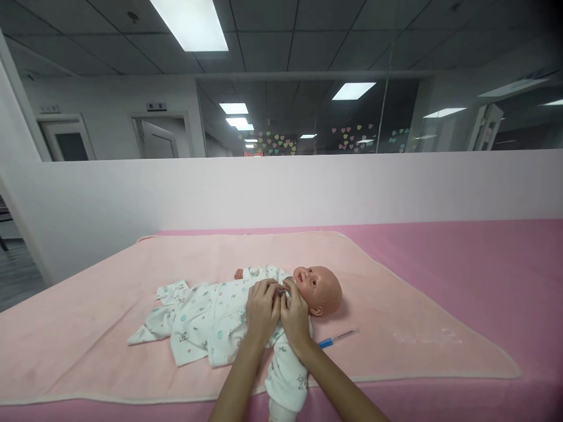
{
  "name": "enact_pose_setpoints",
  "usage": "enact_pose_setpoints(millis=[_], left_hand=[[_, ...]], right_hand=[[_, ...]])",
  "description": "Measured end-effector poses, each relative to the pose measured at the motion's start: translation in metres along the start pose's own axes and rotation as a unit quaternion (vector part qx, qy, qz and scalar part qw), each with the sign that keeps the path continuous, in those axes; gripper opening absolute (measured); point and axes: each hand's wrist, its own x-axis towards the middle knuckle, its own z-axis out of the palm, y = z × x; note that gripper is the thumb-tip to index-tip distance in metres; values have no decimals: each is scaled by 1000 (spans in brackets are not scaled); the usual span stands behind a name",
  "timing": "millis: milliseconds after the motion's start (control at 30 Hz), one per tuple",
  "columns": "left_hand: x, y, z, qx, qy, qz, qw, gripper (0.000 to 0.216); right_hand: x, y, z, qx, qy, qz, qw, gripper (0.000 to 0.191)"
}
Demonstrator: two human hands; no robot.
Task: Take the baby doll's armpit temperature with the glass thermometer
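Observation:
A baby doll (323, 287) lies on its back, head to the right, in a white long-sleeved top with a small print (220, 316) and matching trousers (162, 319). At the doll's neck, my left hand (263, 308) and my right hand (295, 310) meet, thumbs and fingers closed on the top's neckline. The fingers partly hide the exact spot they pinch. One sleeve (288, 375) stretches toward me beneath my right forearm. Just right of that forearm lies a thin stick-like tool with a blue end (326, 343), possibly a thermometer.
The doll rests on a peach blanket (396, 346) with a pale edge, spread over a pink surface (484, 264). Behind it stands a low white wall (308, 190) with glass above. A small doll hand (238, 274) shows at the far sleeve.

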Motion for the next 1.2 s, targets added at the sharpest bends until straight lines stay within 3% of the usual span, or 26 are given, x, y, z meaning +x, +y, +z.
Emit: enact_pose_setpoints(millis=[333, 667, 1200], left_hand=[[-5, -1, 3, 12, 14, -12, 1000, 19], [-8, -4, 10, -1, 68, -6, 998, 17], [-9, -3, 11, 15, 71, -8, 997, 15]], right_hand=[[-2, 4, 0, 74, 33, 24, 996, 30], [-2, 1, -1, 53, 41, 3, 998, 25], [-1, 2, -4, 35, 18, -45, 998, 20]])
